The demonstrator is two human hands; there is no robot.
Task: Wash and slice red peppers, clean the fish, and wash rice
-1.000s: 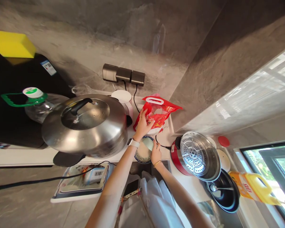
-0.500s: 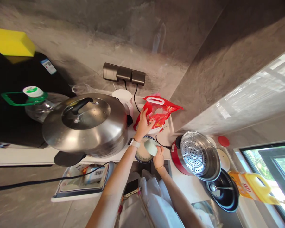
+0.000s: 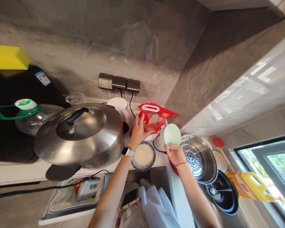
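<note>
My left hand (image 3: 139, 131) grips the near left edge of a red plastic bag (image 3: 158, 122), whose mouth gapes toward me. The bag has a white oval handle at its top and stands on the counter near the wall. Up to the right of it, my right hand (image 3: 175, 154) holds a pale green cup (image 3: 172, 135) by the rim, tilted so its inside shows. Below the bag sits a blue-patterned bowl (image 3: 154, 160) full of a whitish, grainy or powdery food (image 3: 143, 155); I cannot tell exactly what it is.
A large lidded steel pot (image 3: 85, 139) stands left. A metal steamer insert (image 3: 199, 158), a black pot (image 3: 224, 193) and a yellow oil jug (image 3: 249, 186) are right. Cords run from the wall sockets (image 3: 120, 83). A tray with packets (image 3: 73, 196) lies lower left.
My right hand has moved up and right, lifting the cup from over the bowl to beside the bag. The bag's mouth has widened under my left hand. The view has shifted slightly.
</note>
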